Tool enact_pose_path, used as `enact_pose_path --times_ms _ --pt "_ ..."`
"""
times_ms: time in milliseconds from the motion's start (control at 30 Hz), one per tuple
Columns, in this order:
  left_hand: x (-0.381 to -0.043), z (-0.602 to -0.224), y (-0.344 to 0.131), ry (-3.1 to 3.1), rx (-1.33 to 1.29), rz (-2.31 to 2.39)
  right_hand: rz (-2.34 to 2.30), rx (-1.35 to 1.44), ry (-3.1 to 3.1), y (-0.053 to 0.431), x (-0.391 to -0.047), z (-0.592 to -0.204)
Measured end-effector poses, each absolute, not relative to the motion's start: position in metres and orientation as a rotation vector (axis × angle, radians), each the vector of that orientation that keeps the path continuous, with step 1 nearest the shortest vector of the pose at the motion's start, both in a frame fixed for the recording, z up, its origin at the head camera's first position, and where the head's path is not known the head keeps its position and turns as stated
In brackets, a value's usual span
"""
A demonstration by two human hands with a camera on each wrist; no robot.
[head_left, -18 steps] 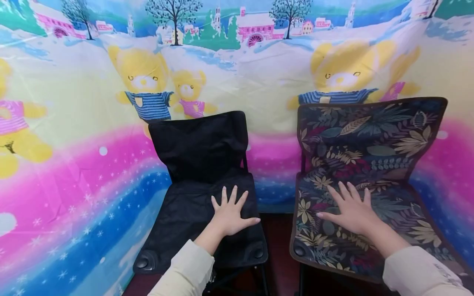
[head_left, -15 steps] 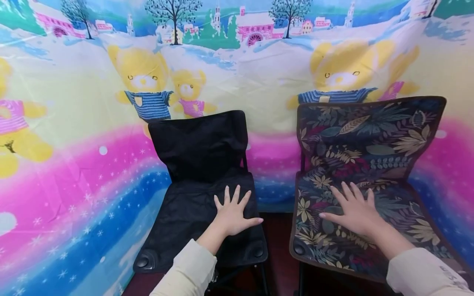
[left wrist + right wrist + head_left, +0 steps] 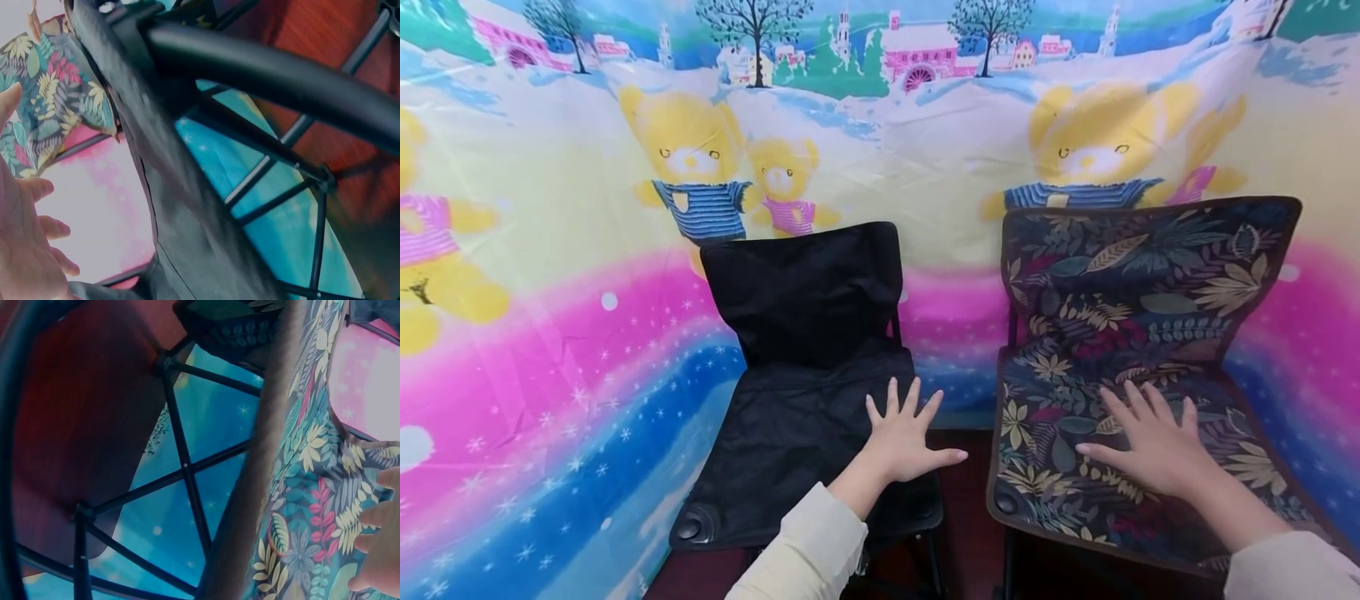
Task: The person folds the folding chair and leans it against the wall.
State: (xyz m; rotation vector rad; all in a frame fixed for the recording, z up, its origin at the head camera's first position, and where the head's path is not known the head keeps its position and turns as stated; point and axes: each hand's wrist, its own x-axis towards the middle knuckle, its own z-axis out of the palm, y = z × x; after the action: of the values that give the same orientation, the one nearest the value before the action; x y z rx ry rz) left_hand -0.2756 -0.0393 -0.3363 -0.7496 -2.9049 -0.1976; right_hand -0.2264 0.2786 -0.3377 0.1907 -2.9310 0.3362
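My left hand [image 3: 901,442], fingers spread wide and holding nothing, overlaps the right side of the black folding chair [image 3: 805,308] in the head view. Its thumb points toward the gap between the two chairs. My right hand [image 3: 1153,446] spreads its fingers in front of the seat of the leaf-patterned folding chair [image 3: 1150,267], and nothing is in it. In the left wrist view the fingers [image 3: 55,226] show beside the black seat's edge. In the right wrist view several fingers [image 3: 378,515] appear over the leaf-patterned fabric.
Behind both chairs hangs a printed cloth backdrop [image 3: 940,167] with bears, trees and snowy houses. Under them lies a dark red floor [image 3: 966,500]. Thin black frame tubes [image 3: 181,456] cross beneath the seats. A narrow gap separates the two chairs.
Both hands have drifted to the right and slightly down in the head view, fingers still spread. The chairs have stayed in place.
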Motion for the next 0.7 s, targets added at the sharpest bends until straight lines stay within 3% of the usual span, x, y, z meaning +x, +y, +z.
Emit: enact_pose_path --times_ms 700 --pt "-0.256 -0.336 -0.001 -2.856 -0.945 -0.220 0.297 0.126 -2.937 0.321 -0.200 -0.361"
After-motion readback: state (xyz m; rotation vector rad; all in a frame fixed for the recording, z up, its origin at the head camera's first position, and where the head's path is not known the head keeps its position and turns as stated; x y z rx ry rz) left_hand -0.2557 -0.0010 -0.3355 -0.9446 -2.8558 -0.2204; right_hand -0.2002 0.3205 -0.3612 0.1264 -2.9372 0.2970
